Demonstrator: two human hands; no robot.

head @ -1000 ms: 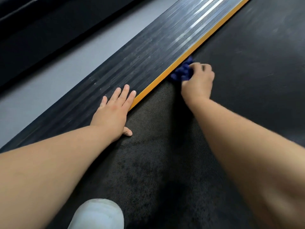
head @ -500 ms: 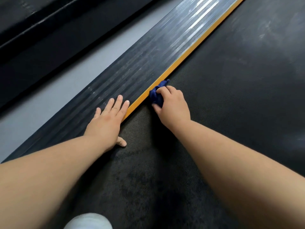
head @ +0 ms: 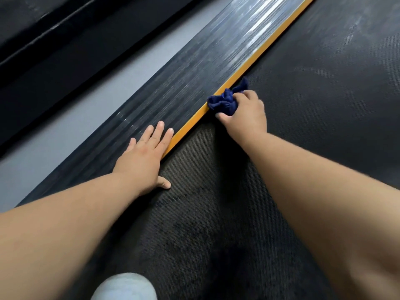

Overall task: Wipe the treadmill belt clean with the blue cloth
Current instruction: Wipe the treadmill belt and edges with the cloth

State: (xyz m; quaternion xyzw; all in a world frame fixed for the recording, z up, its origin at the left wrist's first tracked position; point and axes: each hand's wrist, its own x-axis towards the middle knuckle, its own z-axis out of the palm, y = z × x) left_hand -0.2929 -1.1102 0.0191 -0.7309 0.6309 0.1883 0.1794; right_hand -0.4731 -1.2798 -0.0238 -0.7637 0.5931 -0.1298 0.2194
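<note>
While you're kneeling over the treadmill, far left is the grey floor [head: 71, 118], running from about 8 o'clock up toward 12. Next over is the ribbed side rail [head: 164, 83], shiny up near 1 o'clock. Your left hand [head: 142, 156] is planted flat at roughly 9 o'clock of centre, fingers spread a little on the rail, thumb [head: 163, 184] poking out onto the belt [head: 324, 105]. It's not gripping anything, just pressing down.

Right beside those fingertips runs the orange strip [head: 249, 68], the edge between rail and belt, heading up to 1 o'clock. The cloth [head: 225, 100] sits bunched up against that strip, just above centre, around 12 o'clock, touching both strip and belt. Your right hand [head: 244, 113] has it, fingers curled tight on the wad, thumb underneath on the near side.

Belt fills everything from centre to 3 o'clock, with faint pale smears up at 2 o'clock and darker blotches down at 6. Something pale and rounded [head: 125, 286] at 6 o'clock, can't tell what exactly.
</note>
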